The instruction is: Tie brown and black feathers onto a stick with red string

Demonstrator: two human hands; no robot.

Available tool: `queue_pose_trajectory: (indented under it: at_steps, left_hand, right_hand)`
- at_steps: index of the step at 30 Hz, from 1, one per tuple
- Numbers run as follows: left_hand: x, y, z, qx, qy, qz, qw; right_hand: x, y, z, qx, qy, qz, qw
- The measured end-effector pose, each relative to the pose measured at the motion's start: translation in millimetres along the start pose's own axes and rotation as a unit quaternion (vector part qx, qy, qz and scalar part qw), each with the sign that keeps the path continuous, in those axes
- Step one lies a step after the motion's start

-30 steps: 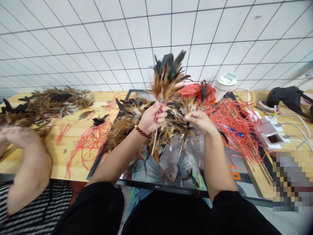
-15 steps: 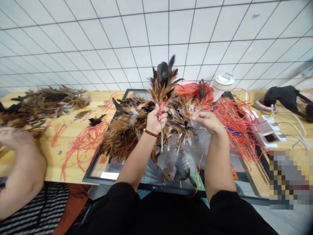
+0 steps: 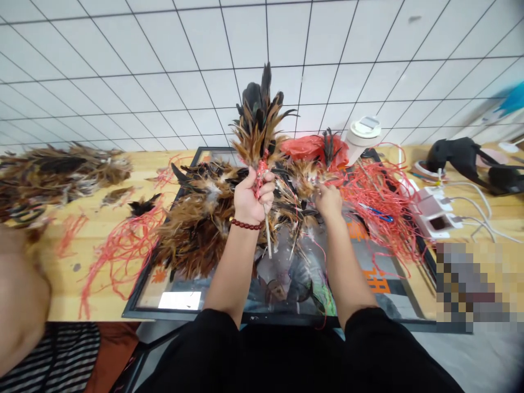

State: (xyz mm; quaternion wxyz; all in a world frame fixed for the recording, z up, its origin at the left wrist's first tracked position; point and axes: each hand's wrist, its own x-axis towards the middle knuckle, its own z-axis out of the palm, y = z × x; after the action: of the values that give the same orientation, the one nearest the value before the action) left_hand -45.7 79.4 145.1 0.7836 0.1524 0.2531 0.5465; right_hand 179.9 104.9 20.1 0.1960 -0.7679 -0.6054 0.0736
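Note:
My left hand [image 3: 252, 197] is closed around a bundle of brown and black feathers [image 3: 257, 126] bound with red string to a thin pale stick [image 3: 267, 238], held upright above the table. A red bead bracelet sits on that wrist. My right hand [image 3: 328, 200] reaches into the heap of loose feathers [image 3: 196, 224] on the black-framed glass panel [image 3: 164, 297], fingers pinched among the feathers; what it holds is hidden.
Red strings [image 3: 380, 202] lie tangled at right and left [image 3: 118, 251] on the wooden table [image 3: 90, 218]. A white roll [image 3: 360, 136], red bag [image 3: 307, 147], power strip with cables [image 3: 438, 213] and black object [image 3: 462, 155] stand at right. Another person's arm [image 3: 20, 305] and a feather pile [image 3: 53, 174] are at left.
My left hand has lifted the feather bundle higher and more upright. My right hand moved forward from beside the bundle into the loose feathers. The view shifted slightly rightward.

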Motion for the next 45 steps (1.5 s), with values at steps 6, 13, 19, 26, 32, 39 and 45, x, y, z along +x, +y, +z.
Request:
queue_pose_trajectory:
  at_steps: [6,13,19,26,32,39,45]
  left_hand:
    - [4,-10,-2.6,-0.021,0.003,-0.021,1.0]
    - [13,-31,-0.8,-0.048,0.026,-0.043,0.998]
    - [11,-39,3.1,-0.05,0.008,-0.086,0.995]
    - [10,-48,3.7,0.001,-0.004,-0.084,0.996]
    - [9,-54,2.8,0.089,-0.003,0.02,0.996]
    - [2,-54,6.6,0.178,-0.027,0.084,0.98]
    - [-1,-52,5.5,0.232,-0.042,0.105,0.966]
  right_hand:
    - [6,0,-16,0.202,0.028,0.029,0.979]
    - [-19,-45,-74,0.643,-0.122,-0.008,0.756]
    - [-34,-82,-68,0.633,-0.095,-0.04,0.767]
    - [-29,-81,-55,0.647,-0.091,-0.036,0.756]
    - [-31,-83,-49,0.695,-0.058,-0.038,0.716]
    - [-32,-89,-50,0.672,-0.007,-0.059,0.739]
    - [-32,-84,-57,0.599,0.051,-0.117,0.791]
